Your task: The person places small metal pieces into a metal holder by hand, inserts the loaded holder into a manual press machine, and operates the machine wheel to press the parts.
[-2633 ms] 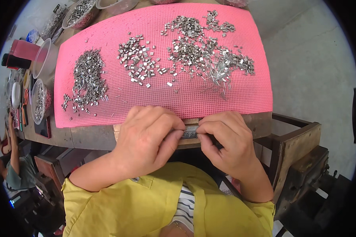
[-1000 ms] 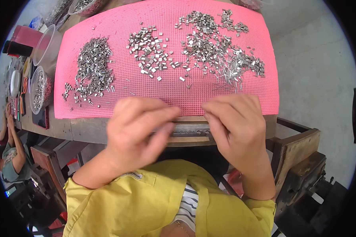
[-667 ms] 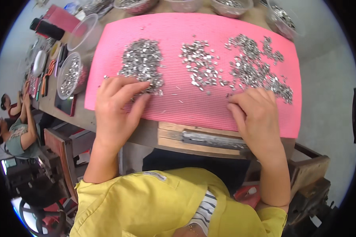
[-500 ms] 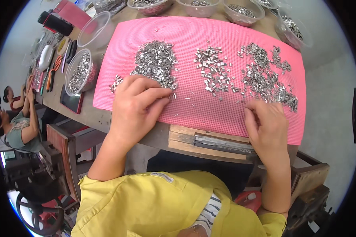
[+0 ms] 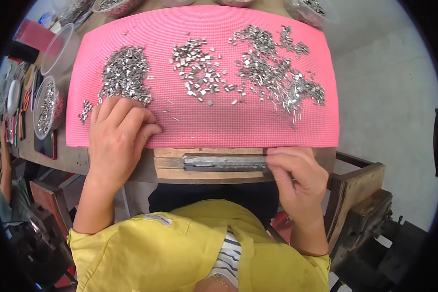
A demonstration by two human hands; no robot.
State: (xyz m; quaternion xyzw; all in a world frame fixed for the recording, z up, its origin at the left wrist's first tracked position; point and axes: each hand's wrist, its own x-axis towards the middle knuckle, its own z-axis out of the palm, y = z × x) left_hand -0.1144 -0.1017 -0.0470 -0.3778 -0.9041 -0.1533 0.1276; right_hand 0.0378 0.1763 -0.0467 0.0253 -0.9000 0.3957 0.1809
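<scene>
My left hand [image 5: 118, 134] rests on the pink mat at the near edge of a pile of small silver metal pins [image 5: 125, 73]. Its fingers are curled together; whatever they hold is hidden. Off the mat's near edge, my right hand [image 5: 301, 179] is closed in a pinch at the right end of a long, narrow grooved metal bar [image 5: 224, 162]. Anything between those fingertips is too small to make out. The bar lies on a wooden block [image 5: 168, 163] at the table's front edge.
On the pink mat [image 5: 219, 126] lie a middle group of flat silver pieces [image 5: 194, 65], a larger right heap [image 5: 272, 68] and a few loose pins. Clear tubs of metal parts [image 5: 47, 107] stand left and behind. A phone [image 5: 45, 145] and hand tools lie left; another person's arm [image 5: 5, 168] shows beyond.
My right hand has come from the right heap down to the metal bar's right end. My left hand stays by its pile. The whole view has turned, shifting the scene leftward.
</scene>
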